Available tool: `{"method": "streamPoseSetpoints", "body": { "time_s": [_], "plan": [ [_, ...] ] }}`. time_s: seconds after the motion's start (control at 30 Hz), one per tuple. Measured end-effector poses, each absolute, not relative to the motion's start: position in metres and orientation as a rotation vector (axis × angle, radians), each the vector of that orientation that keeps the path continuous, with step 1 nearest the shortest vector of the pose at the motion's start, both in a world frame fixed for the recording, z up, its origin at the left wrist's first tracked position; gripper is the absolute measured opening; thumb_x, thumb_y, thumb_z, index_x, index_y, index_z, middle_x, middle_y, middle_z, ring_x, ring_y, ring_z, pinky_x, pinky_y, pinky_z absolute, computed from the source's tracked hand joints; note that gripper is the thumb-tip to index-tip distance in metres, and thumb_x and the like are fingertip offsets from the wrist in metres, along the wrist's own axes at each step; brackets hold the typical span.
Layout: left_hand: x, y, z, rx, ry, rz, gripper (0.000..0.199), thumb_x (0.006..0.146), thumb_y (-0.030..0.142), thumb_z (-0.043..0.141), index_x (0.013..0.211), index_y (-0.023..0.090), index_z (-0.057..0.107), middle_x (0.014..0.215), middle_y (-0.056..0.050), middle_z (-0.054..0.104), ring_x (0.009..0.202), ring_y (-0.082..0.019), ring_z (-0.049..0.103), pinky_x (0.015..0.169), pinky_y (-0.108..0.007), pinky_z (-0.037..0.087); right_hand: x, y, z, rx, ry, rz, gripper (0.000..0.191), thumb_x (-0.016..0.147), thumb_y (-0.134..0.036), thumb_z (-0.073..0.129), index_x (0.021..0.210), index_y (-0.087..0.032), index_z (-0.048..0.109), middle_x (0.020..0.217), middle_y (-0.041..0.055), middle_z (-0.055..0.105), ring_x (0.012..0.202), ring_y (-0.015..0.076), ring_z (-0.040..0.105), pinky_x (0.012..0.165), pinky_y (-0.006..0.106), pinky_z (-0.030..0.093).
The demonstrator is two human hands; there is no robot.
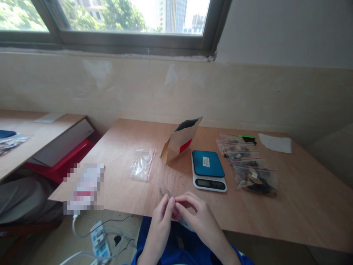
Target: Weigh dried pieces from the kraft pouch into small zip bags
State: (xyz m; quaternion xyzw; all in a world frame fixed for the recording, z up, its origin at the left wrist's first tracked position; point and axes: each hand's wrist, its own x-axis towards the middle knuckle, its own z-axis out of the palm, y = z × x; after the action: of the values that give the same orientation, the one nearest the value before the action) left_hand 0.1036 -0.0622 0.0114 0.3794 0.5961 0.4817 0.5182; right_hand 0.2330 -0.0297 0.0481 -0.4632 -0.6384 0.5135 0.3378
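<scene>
My left hand (163, 213) and my right hand (194, 213) meet at the table's front edge, thumbs and fingertips pinched on a clear plastic zip bag (164, 189). Part of the bag pokes up beyond the left fingertips; the fingers hide most of it, and I cannot tell whether anything is inside. Past the hands stands an open kraft paper pouch (176, 145) with a red label, leaning slightly. To its right sits a digital scale (209, 169) with a blue top and nothing on it. Left of the pouch lie flat clear zip bags (142, 164).
Several filled zip bags (255, 180) overlap in a row right of the scale. A green-and-black object (248, 139) and white paper (275, 143) lie behind. At the left edge rests a blurred-out device (86, 187) with a cable, above a power strip (100, 241) on the floor.
</scene>
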Motion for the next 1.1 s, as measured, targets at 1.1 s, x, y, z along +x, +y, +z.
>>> {"method": "streamPoseSetpoints", "body": {
  "time_s": [1.1],
  "plan": [
    [0.106,-0.06,0.005,1.229,1.264,1.011,0.035,0.093,0.046,0.043,0.074,0.018,0.052,0.065,0.0,0.052,0.06,-0.013,0.049,0.058,-0.023,0.038,0.248,-0.033,0.043,-1.286,-1.704,1.327,0.016,0.084,-0.025,0.057,0.072,-0.018,0.063,0.067,0.0015,0.07,0.063,0.015,0.067,0.064,0.023,0.052]
  ]
}}
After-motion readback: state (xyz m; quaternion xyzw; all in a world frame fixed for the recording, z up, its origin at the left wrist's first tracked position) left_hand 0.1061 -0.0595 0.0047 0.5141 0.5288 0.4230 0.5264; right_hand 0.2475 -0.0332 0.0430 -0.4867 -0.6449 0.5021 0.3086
